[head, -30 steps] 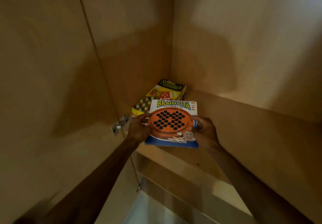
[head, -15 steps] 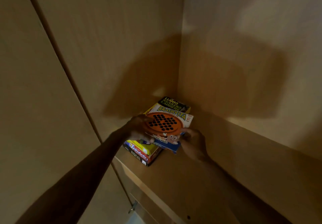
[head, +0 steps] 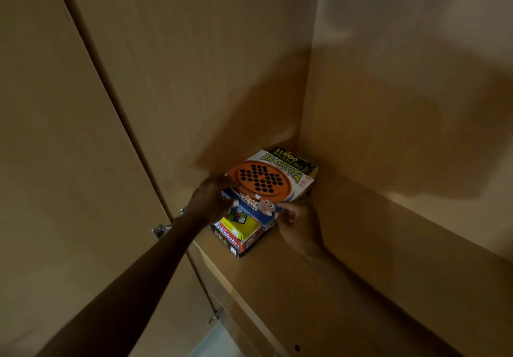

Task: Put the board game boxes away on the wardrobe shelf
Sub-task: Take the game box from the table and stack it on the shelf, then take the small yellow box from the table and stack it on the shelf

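Brainvita box (head: 266, 183): thin card, judged light, stiff, easily dented. It was held between the left hand (head: 208, 200) and the right hand (head: 301, 222), which gripped its opposite edges.

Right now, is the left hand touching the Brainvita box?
Touching. The head view shows the left hand gripping the left edge of the Brainvita box, its fingers lying against the cardboard with no gap.

Matt wood-grain shelf (head: 347, 268); Brainvita box (head: 266, 187) seemingly glossy printed card
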The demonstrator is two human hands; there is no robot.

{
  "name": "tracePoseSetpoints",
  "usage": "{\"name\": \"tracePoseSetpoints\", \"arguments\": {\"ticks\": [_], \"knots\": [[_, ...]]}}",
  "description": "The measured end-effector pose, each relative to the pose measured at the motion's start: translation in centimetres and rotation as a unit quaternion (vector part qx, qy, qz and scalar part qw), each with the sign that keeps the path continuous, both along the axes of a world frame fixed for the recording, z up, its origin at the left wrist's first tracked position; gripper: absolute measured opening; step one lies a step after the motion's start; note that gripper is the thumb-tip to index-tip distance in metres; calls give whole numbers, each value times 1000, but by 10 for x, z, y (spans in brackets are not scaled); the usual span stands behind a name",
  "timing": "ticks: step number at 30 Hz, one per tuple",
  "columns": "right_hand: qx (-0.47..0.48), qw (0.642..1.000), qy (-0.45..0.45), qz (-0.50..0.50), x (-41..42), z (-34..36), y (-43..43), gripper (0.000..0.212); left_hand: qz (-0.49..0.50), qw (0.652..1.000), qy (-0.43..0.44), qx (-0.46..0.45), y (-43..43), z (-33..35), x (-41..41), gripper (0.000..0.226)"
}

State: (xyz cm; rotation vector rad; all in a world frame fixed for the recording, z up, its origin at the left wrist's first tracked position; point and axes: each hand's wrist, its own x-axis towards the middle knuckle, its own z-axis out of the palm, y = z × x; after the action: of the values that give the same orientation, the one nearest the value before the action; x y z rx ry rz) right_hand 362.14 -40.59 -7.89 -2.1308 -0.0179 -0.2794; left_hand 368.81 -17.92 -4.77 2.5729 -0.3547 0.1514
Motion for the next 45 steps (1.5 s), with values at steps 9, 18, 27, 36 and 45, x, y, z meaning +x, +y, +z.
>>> {"name": "tracePoseSetpoints", "arguments": {"ticks": [9, 18, 27, 36, 45], "knots": [[55, 998, -8, -18, -42, -11, 8, 30, 88, 987, 3, -132, -11, -12, -57, 25], [143, 978, 126, 84, -121, -55, 75, 24, 258, 897, 108, -343, 50, -75, -219, 18], [61, 928, 187, 316, -221, -84, 211, 21, 462, 777, 87, -419, 145, -103, -419, 22], [14, 843, 192, 502, -403, -82, 363, 16, 601, 668, -3, -438, 231, -115, -666, 20], [-52, 688, 188, 699, -603, -82, 489, 16, 748, 501, -129, -415, 261, -115, -884, 19]]}}
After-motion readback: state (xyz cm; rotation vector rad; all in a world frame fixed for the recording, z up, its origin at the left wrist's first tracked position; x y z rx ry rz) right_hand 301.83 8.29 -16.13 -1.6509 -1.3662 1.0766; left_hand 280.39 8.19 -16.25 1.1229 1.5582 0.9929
